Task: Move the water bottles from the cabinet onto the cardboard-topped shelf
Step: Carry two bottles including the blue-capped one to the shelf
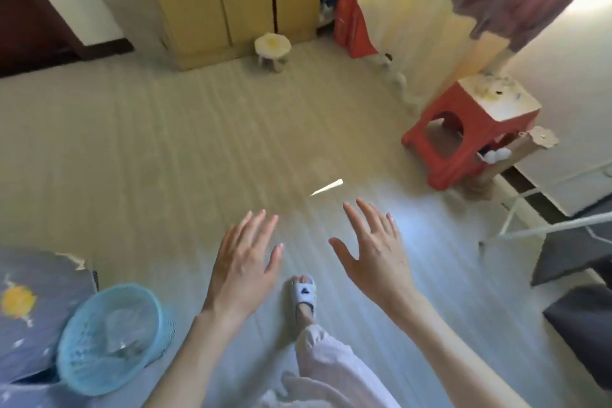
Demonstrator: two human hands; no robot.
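Water bottles are nowhere to be seen, so they are presumably behind the shut doors of the pale yellow wooden cabinet standing at the far side of the room, left of centre. Both hands hang over the light wood-grain floor in the near middle: the left hand and the right hand have their fingers spread wide and carry nothing. One foot in a white slipper shows between the wrists. I judge this to be the approach step, with nothing fetched in hand. The next move calls for crossing the floor to the cabinet, passing the small round cream stool in front of it, and opening a door. Which piece is the cardboard-topped shelf I cannot tell; the red plastic stool at right has a pale top.
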